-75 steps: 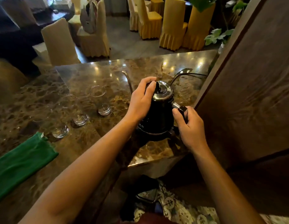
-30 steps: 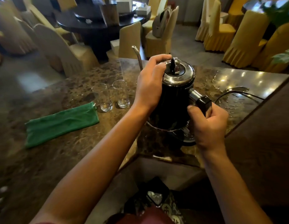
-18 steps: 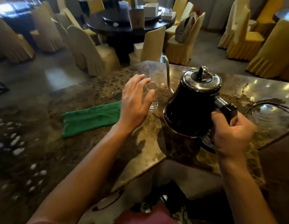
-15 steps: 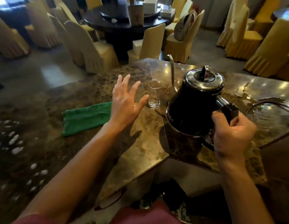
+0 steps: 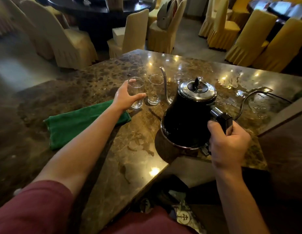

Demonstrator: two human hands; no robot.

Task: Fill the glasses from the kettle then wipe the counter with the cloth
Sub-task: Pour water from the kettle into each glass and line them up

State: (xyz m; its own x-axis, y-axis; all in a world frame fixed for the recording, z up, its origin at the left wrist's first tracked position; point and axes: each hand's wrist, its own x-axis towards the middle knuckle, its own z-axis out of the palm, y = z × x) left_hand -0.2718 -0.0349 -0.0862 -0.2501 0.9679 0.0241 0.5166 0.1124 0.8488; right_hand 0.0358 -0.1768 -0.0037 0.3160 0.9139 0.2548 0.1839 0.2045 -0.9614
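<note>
The marble counter (image 5: 136, 149) fills the middle of the view, its polished top running to a near corner edge in front of the person and a far edge before the covered chairs (image 5: 74, 46). Water glistens on the far right part of it, around the kettle base (image 5: 255, 92) and its cord.

The black gooseneck kettle (image 5: 189, 115) is held just above the counter, right of centre. The right hand (image 5: 229, 146) curls fully round its black handle at the right side, the proper place to take it; with water inside it is probably heavy, and the thin spout (image 5: 165, 85) reaches far and left towards the glasses, so a slow tilt should suit.

The green cloth (image 5: 76, 122) lies folded flat at the left, partly under the forearm; it looks soft and limp, easy to gather from any edge.

Three clear glasses stand in a row at the far middle. The left hand (image 5: 125, 98) wraps the left glass (image 5: 136, 93), thumb on its near side and fingers behind it, steadying it on the counter. The middle glass (image 5: 154, 90) stands just beside it, the third glass (image 5: 179, 77) further right behind the spout. They look empty, light, smooth and breakable, likely slippery when wet; the lower wall is the best hold.

Open counter lies between kettle and glasses, and the near left is free beside the cloth.
</note>
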